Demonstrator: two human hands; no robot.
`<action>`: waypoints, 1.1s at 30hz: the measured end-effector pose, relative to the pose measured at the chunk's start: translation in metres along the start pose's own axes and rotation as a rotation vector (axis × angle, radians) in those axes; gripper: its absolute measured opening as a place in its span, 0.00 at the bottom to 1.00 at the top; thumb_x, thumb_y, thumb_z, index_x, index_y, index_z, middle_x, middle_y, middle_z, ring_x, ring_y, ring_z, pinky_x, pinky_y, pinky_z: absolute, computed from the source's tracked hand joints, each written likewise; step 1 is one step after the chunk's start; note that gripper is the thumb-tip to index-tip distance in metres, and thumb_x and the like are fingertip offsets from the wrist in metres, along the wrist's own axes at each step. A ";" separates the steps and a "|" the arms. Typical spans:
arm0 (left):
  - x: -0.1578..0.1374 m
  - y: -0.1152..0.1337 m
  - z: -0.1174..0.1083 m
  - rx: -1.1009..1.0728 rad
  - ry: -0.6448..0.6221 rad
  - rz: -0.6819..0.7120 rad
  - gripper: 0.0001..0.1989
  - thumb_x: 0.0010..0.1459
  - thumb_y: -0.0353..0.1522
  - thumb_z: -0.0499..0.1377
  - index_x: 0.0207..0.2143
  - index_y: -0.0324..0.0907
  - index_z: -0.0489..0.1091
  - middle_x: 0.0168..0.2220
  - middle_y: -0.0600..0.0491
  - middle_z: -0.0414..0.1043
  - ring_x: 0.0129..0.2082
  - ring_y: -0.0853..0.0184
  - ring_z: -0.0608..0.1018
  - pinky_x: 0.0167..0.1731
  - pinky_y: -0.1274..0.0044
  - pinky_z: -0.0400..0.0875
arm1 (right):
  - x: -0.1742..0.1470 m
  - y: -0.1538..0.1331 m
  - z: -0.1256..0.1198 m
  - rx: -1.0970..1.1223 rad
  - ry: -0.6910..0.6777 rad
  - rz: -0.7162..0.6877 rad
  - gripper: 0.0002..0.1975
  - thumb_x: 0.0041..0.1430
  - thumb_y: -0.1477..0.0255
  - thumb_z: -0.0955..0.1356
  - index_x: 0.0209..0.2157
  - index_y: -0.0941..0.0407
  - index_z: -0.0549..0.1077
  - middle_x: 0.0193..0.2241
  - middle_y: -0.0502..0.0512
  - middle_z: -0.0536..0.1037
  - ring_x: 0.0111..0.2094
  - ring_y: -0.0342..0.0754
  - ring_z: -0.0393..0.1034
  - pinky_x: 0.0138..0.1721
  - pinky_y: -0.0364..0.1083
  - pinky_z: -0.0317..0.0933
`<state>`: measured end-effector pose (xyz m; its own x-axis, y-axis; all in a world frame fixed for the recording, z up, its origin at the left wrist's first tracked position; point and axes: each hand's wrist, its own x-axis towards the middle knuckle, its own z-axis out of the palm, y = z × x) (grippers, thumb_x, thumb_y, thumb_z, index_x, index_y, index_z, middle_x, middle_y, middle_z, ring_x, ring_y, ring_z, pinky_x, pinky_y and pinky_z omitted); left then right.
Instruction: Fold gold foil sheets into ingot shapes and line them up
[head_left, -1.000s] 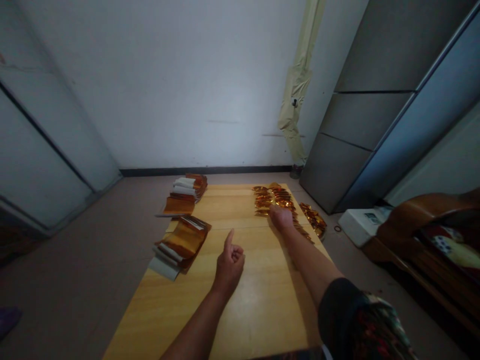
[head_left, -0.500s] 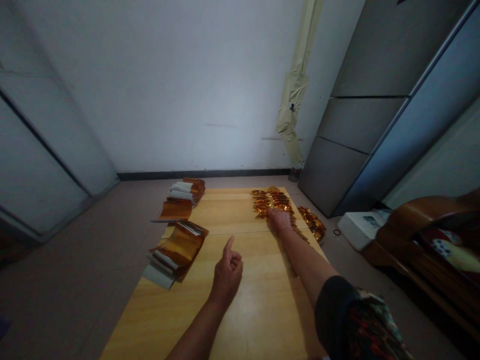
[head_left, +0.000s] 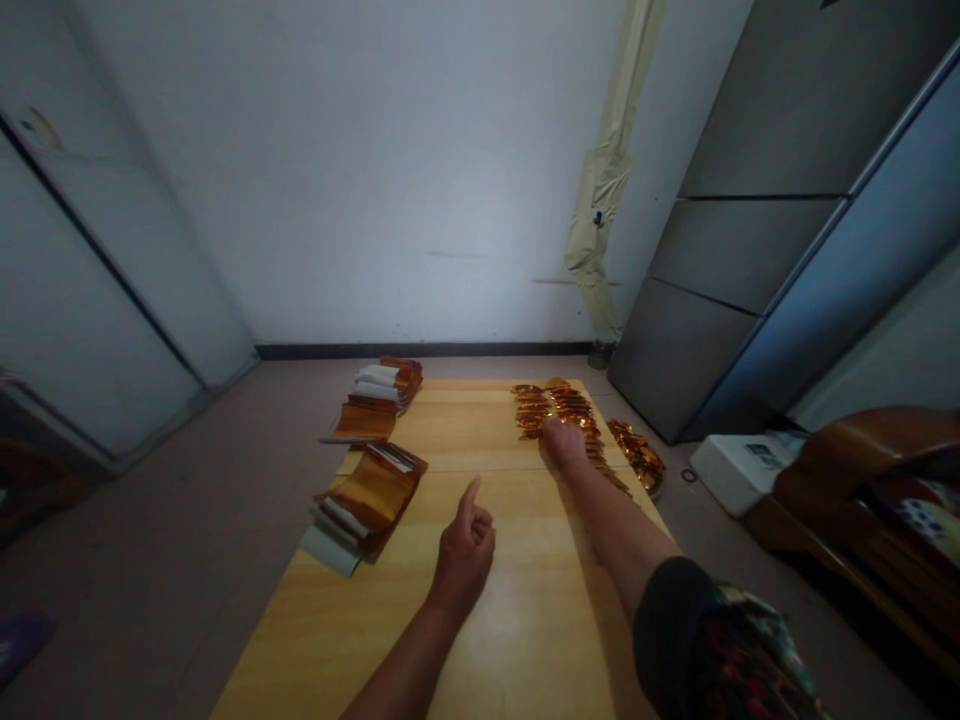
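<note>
My right hand (head_left: 564, 442) is closed at the near end of rows of shiny folded gold foil paper pieces (head_left: 574, 405), touching them on the right side of the wooden table (head_left: 525, 600). Its fingertips are hidden, so what it grips, if anything, cannot be made out. Above the middle of the tabletop is my left hand (head_left: 465, 550), its index finger stretched forward, the other fingers loosely curled, and nothing visible in it. Left of it lies a fanned stack of gold-faced paper sheets (head_left: 371, 490) with pale backs. A second paper stack (head_left: 375, 400) lies behind that one.
Beside the table's right edge, lower down, is a heap of gold foil pieces (head_left: 637, 458) in a container. A white box (head_left: 731, 470), a wooden seat (head_left: 840, 480) and a grey refrigerator (head_left: 720, 270) stand to the right. A white wall (head_left: 412, 180) rises beyond the table.
The whole view has shifted slightly, so everything appears a little farther right. Both hands keep nearly the same pose and place over the table.
</note>
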<state>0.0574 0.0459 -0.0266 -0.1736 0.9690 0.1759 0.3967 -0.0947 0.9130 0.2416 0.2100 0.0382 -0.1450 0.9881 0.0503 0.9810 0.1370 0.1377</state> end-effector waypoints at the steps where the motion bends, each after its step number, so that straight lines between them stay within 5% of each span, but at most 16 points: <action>1: 0.000 -0.001 0.000 -0.007 -0.006 -0.001 0.34 0.52 0.27 0.53 0.63 0.42 0.56 0.30 0.58 0.71 0.26 0.74 0.72 0.31 0.81 0.68 | -0.001 -0.001 -0.002 -0.002 0.004 0.000 0.15 0.65 0.78 0.58 0.47 0.58 0.72 0.41 0.65 0.77 0.41 0.51 0.74 0.38 0.45 0.63; 6: -0.001 0.005 -0.001 0.063 -0.023 0.100 0.19 0.54 0.27 0.52 0.48 0.41 0.72 0.34 0.53 0.74 0.31 0.70 0.74 0.35 0.78 0.70 | -0.027 -0.018 -0.011 0.044 0.133 -0.081 0.13 0.64 0.78 0.58 0.43 0.58 0.73 0.40 0.63 0.76 0.41 0.50 0.72 0.36 0.43 0.59; 11: 0.006 0.029 -0.040 0.583 0.007 0.297 0.12 0.60 0.30 0.50 0.28 0.42 0.72 0.31 0.49 0.74 0.36 0.63 0.74 0.41 0.72 0.67 | -0.087 -0.051 0.000 0.188 0.154 -0.203 0.11 0.62 0.77 0.60 0.36 0.56 0.74 0.33 0.56 0.76 0.33 0.45 0.70 0.30 0.42 0.53; 16: 0.035 0.048 -0.111 1.086 0.025 0.084 0.12 0.57 0.37 0.55 0.28 0.39 0.73 0.34 0.43 0.75 0.40 0.52 0.74 0.41 0.66 0.66 | -0.123 -0.068 0.019 0.272 0.156 -0.208 0.08 0.61 0.77 0.62 0.33 0.56 0.73 0.31 0.55 0.75 0.32 0.44 0.68 0.30 0.42 0.51; 19: 0.048 0.048 -0.133 1.159 -0.080 -0.068 0.15 0.53 0.39 0.57 0.35 0.36 0.74 0.40 0.39 0.76 0.41 0.49 0.76 0.40 0.64 0.67 | -0.123 -0.071 0.026 0.273 0.146 -0.200 0.08 0.62 0.77 0.62 0.33 0.56 0.73 0.33 0.54 0.75 0.32 0.44 0.69 0.29 0.42 0.51; 23: 0.053 0.033 -0.133 1.219 -0.218 -0.167 0.14 0.52 0.37 0.56 0.34 0.35 0.75 0.38 0.37 0.77 0.40 0.50 0.78 0.41 0.65 0.66 | -0.120 -0.073 0.032 0.269 0.157 -0.196 0.07 0.62 0.76 0.63 0.34 0.56 0.73 0.34 0.55 0.74 0.33 0.44 0.69 0.29 0.42 0.51; 33: 0.048 0.008 -0.122 1.184 -0.107 -0.103 0.10 0.51 0.28 0.52 0.22 0.38 0.71 0.24 0.48 0.74 0.32 0.57 0.74 0.47 0.64 0.59 | -0.118 -0.076 0.038 0.272 0.183 -0.203 0.06 0.61 0.76 0.63 0.34 0.56 0.72 0.33 0.55 0.74 0.33 0.45 0.68 0.30 0.42 0.54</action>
<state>-0.0573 0.0634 0.0341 -0.1996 0.9791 0.0387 0.9799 0.1996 0.0038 0.1895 0.0854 -0.0158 -0.3366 0.9136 0.2280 0.9247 0.3664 -0.1030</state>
